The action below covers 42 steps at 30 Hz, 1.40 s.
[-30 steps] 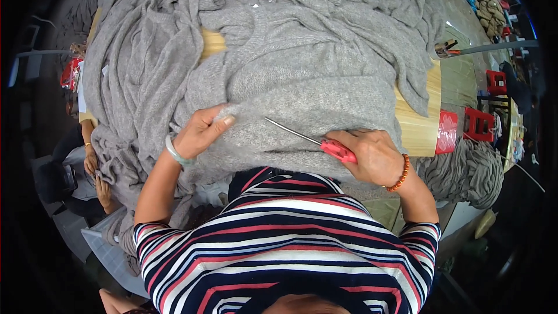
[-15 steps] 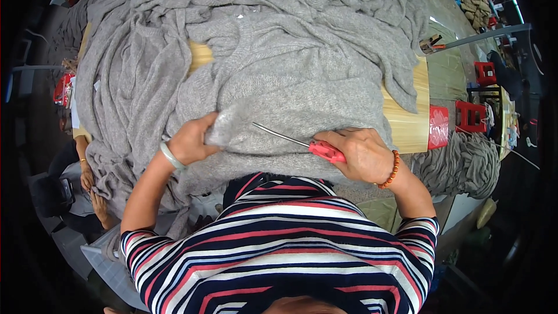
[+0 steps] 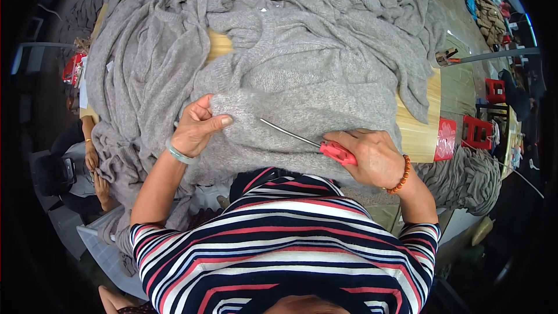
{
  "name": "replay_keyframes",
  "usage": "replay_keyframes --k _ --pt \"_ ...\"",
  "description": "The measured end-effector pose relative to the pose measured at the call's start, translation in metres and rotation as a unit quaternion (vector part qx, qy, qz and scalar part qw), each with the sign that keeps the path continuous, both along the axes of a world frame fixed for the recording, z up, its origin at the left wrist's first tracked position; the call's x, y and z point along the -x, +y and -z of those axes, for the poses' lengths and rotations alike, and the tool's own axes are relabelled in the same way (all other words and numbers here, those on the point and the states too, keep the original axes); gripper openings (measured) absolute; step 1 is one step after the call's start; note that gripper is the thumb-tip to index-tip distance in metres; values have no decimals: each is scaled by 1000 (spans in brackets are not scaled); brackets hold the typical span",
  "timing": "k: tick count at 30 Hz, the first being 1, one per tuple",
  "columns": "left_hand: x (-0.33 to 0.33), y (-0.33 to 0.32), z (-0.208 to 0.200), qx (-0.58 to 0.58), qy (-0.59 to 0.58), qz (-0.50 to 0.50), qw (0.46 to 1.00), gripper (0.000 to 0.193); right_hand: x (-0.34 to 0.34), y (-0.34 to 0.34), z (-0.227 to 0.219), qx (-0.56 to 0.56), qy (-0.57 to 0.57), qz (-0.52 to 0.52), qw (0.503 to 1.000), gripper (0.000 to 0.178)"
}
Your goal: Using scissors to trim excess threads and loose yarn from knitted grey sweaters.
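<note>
A grey knitted garment (image 3: 314, 104) lies spread in front of me on a heap of similar knitwear. At its left end, my left hand (image 3: 197, 125) grips the edge between thumb and fingers. My right hand (image 3: 378, 160) holds a red-handled tool (image 3: 338, 153) with a long, slim metal shaft pointing up and left over the cloth. Whether this is scissors or a hook, I cannot tell. The right fingers rest on the garment's lower right part, and some are hidden beneath the hand.
Piled grey knitwear (image 3: 151, 52) covers most of the wooden table (image 3: 427, 134). At its right stand a red box (image 3: 445, 139) and red stools (image 3: 478, 132). Another person's hands (image 3: 96, 168) are at the left, by a pale plastic bin (image 3: 110, 256).
My left hand has shifted its grip, with thumb and fingers now further apart on the garment's edge. The garment's left end lies flatter. The view has moved slightly; the right hand keeps the tool.
</note>
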<state>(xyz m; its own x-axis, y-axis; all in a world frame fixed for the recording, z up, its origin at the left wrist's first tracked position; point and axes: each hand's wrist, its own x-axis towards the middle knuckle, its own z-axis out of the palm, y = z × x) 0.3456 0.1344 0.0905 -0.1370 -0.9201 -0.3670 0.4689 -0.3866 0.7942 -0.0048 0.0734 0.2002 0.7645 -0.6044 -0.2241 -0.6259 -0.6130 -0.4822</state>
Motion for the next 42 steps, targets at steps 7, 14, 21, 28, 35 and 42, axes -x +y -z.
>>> replay_keyframes --k 7,14,21,28,35,42 --pt "-2 13 26 35 -316 25 948 12 -10 3 -1 -35 31 -19 999 37" --pt "-11 14 24 72 -436 165 882 20 -10 6 13 -31 38 -28 998 38" --pt "41 -31 -6 329 -612 121 710 43 13 2 2 -15 -19 24 999 36" --pt "97 -85 78 265 -450 167 836 30 51 6 -17 21 136 89 987 32" --pt "65 -164 81 131 -287 148 937 26 69 9 6 24 25 130 991 37" --pt "50 -300 159 -227 -87 -64 968 69 77 2 8 23 14 176 984 32"
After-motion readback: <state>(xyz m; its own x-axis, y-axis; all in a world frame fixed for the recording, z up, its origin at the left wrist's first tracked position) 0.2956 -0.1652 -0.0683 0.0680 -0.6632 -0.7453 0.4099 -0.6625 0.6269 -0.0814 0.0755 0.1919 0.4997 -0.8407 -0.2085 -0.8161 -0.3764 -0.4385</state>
